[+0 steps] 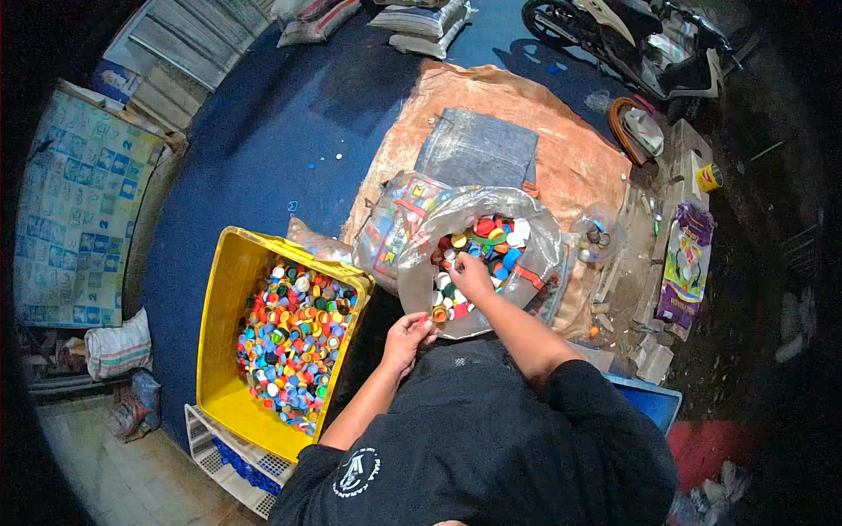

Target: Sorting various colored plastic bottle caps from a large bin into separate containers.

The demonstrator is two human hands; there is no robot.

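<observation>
A clear plastic sack (421,263) stands in front of me with its mouth spread wide and its rim folded outward. Inside it lie mixed plastic bottle caps (506,253) in many colours. My right hand (471,277) reaches in over the caps with its fingers curled; what they hold, if anything, is hidden. At the sack's near left rim is my left hand (406,340), its thumb and fingertips drawn together. A speck of red shows there, but I cannot tell whether it is a cap. An orange cap (439,314) lies just beside those fingertips.
To my left, a tilted yellow plastic crate (220,329) holds many small caps (296,342); a white crate (207,437) sits under it. Filled bags (395,223) flank the sack on an orange tarp (454,89). A motorbike (631,46) and stacked sacks (427,23) stand farther off.
</observation>
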